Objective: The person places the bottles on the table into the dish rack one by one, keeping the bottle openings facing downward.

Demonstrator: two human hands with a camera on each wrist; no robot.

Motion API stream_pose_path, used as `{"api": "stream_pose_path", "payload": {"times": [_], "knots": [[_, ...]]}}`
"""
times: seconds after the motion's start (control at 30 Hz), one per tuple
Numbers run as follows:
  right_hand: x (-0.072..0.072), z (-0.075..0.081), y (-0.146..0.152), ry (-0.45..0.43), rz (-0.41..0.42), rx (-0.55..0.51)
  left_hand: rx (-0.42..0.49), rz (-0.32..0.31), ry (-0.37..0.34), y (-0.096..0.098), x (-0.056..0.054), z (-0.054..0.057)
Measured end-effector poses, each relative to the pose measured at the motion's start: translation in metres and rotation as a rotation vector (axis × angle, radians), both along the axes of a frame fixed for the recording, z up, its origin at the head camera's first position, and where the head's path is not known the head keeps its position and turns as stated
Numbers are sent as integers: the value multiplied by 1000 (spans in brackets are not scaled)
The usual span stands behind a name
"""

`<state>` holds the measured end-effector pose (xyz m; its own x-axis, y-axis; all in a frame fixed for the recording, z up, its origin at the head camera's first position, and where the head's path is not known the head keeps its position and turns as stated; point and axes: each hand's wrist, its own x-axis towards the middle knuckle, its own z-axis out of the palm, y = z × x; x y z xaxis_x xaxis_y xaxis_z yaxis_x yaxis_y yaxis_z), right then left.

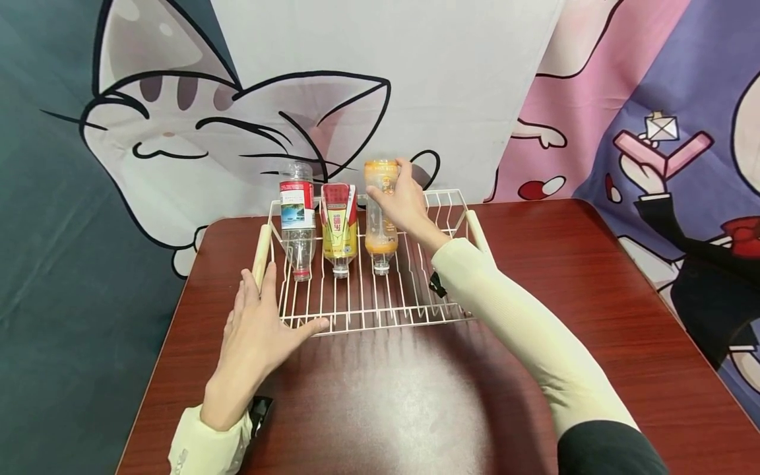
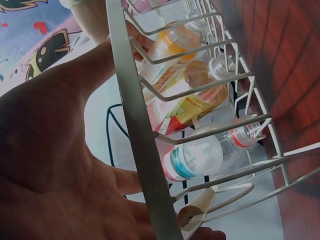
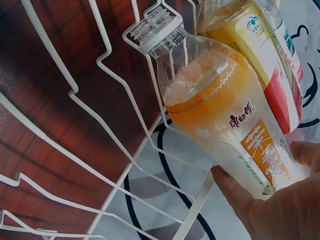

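Observation:
A white wire dish rack (image 1: 380, 310) with pale wooden side handles stands on the table. Three empty plastic bottles are in it, necks down. My right hand (image 1: 406, 198) grips the one with orange bands, a bottle (image 1: 381, 224), near its upturned base; its neck is among the wires. Beside it is a bottle with a red and yellow label (image 1: 340, 224). Farthest left stands a clear bottle with a red and blue label (image 1: 297, 204). My left hand (image 1: 255, 336) rests at the rack's front left corner, thumb stretched along the front rail and fingers straight by the left handle (image 1: 261, 254).
The dark red wooden table (image 1: 404, 409) extends in front of the rack and to its right. Behind the table hangs a cloth (image 1: 463, 86) printed with cartoon cats, close to the rack's back edge.

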<state>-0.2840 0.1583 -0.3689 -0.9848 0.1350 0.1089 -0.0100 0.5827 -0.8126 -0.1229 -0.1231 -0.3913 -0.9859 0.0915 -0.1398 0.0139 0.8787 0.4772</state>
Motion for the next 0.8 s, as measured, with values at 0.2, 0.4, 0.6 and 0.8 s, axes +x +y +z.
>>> {"api": "stream_pose_path", "payload": {"times": [0.2, 0.4, 0.6, 0.8], "knots": [[-4, 0, -3, -7, 5, 22, -7, 3, 5, 0, 0, 0], [-8, 0, -5, -30, 6, 36, -10, 2, 5, 0, 0, 0], [-12, -1, -7, -31, 17, 64, -4, -2, 10, 0, 0, -1], [-12, -2, -8, -30, 27, 75, -7, -9, 25, 0, 0, -1]]}}
